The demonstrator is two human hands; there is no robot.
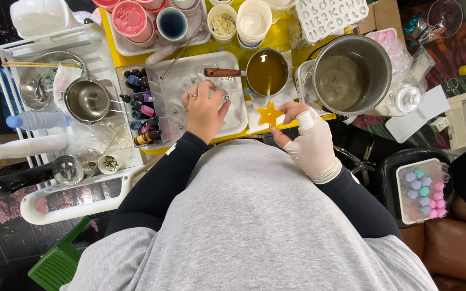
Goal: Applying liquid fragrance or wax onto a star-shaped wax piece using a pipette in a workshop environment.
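My right hand, in a pale glove, pinches a small yellow star-shaped piece over the front edge of the yellow table. My left hand is bare, wears a ring, and rests palm down with spread fingers on a clear mould lying in a white tray. Just beyond the star stands a small saucepan with a wooden handle, filled with amber liquid and holding a stick.
A large steel pot stands at the right. Several small dye bottles lie left of the tray. Cups and a white letter mould line the back. A white cart with steel bowls is at my left.
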